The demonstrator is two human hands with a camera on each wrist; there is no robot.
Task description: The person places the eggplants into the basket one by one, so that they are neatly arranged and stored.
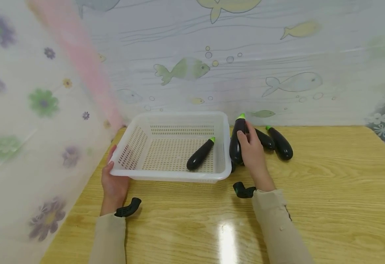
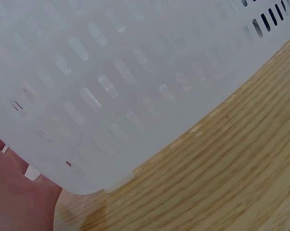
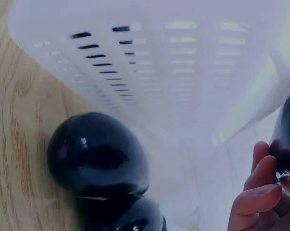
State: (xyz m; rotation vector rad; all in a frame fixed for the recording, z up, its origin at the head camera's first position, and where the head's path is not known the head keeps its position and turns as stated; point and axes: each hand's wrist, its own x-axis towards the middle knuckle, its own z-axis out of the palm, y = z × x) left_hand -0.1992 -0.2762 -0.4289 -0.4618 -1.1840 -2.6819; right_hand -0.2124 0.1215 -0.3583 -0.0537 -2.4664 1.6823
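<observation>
A white perforated plastic basket (image 1: 179, 176) stands on the wooden table, with one dark eggplant (image 1: 200, 154) lying inside near its right end. My left hand (image 1: 114, 183) grips the basket's left front corner; in the left wrist view part of that hand (image 2: 19, 187) shows against the basket wall (image 2: 111, 96). Just right of the basket, my right hand (image 1: 252, 150) holds an eggplant (image 1: 236, 141) raised, its green stem end pointing up. In the right wrist view, fingers (image 3: 260, 185) curl at the held eggplant (image 3: 288, 137), and another eggplant (image 3: 96, 154) lies below beside the basket.
Behind my right hand lies an eggplant (image 1: 265, 140), partly covered. Farther right another eggplant (image 1: 279, 143) rests on the table (image 1: 337, 190). A curtain with fish drawings (image 1: 185, 69) hangs along the back edge, and a flowered sheet (image 1: 40, 128) hangs at the left.
</observation>
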